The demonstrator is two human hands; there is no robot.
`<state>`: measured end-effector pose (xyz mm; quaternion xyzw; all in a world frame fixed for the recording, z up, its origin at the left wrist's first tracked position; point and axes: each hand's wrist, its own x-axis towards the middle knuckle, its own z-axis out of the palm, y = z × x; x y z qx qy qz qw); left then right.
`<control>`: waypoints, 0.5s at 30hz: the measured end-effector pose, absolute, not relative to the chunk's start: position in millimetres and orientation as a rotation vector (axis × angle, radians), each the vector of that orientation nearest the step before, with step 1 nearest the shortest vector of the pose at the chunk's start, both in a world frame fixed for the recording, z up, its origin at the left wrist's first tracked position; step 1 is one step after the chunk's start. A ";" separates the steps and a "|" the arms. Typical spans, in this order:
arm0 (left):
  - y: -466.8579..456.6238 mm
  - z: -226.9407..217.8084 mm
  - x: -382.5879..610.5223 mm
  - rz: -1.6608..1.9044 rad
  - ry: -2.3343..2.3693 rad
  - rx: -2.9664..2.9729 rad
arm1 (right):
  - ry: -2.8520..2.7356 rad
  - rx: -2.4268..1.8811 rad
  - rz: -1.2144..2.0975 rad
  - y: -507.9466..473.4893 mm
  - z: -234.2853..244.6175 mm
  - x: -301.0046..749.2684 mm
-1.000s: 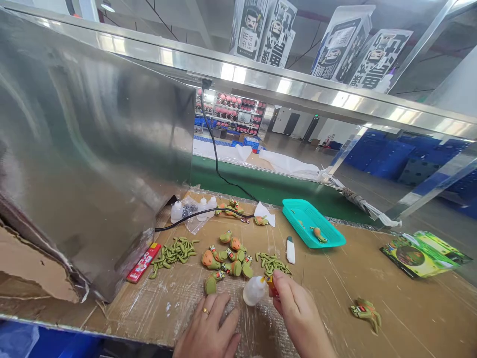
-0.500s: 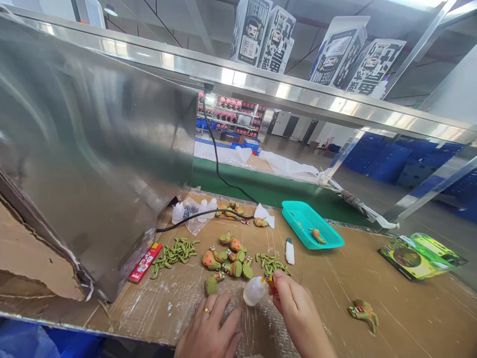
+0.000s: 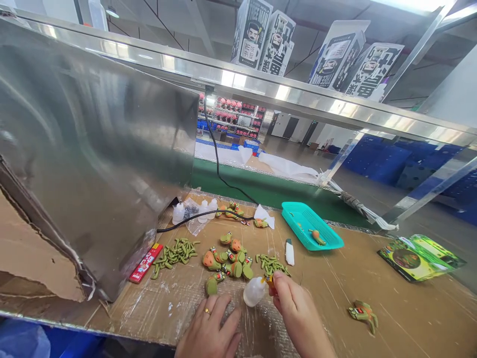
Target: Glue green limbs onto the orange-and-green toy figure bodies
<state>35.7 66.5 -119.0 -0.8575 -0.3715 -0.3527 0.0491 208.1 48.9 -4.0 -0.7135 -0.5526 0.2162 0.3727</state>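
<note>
My left hand (image 3: 210,325), with a ring on one finger, lies palm down on the table, fingers spread, holding nothing. A white squeeze bottle (image 3: 254,292) with a yellowish nozzle stands slightly tilted between my two hands. In my right hand (image 3: 296,306), thumb and fingers pinch a small yellow and red object (image 3: 269,280) close to the nozzle tip; most of it is hidden. Just beyond my left fingers sits a cluster of green and orange toy figures (image 3: 229,258). Small green curved pieces (image 3: 273,263) lie in a pile past the bottle.
A bigger pile of green pieces (image 3: 179,251) lies left, beside a red box (image 3: 146,263). Further back are a white-handled tool (image 3: 289,252), a teal basket (image 3: 337,242) and a black cable (image 3: 206,214). One figure (image 3: 364,314) and green packaging (image 3: 419,257) lie right. A metal panel (image 3: 112,149) stands left.
</note>
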 end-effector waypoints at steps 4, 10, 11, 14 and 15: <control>70.0 -124.3 34.2 -1.091 -1.088 -2.607 | -1.442 -1.843 0.541 49.1 -1.3 209.1; 69.0 -124.1 34.6 -1.097 -1.076 -2.603 | -1.468 -1.868 0.527 49.2 -1.2 209.9; 68.5 -123.2 34.8 -1.095 -1.085 -2.604 | -1.472 -1.876 0.523 49.1 -1.2 210.0; 66.5 -120.1 35.3 -1.088 -1.129 -2.604 | -1.491 -1.898 0.504 49.0 -0.8 210.0; 65.9 -119.6 35.4 -1.087 -1.142 -2.603 | -1.502 -1.906 0.491 49.1 -0.5 210.0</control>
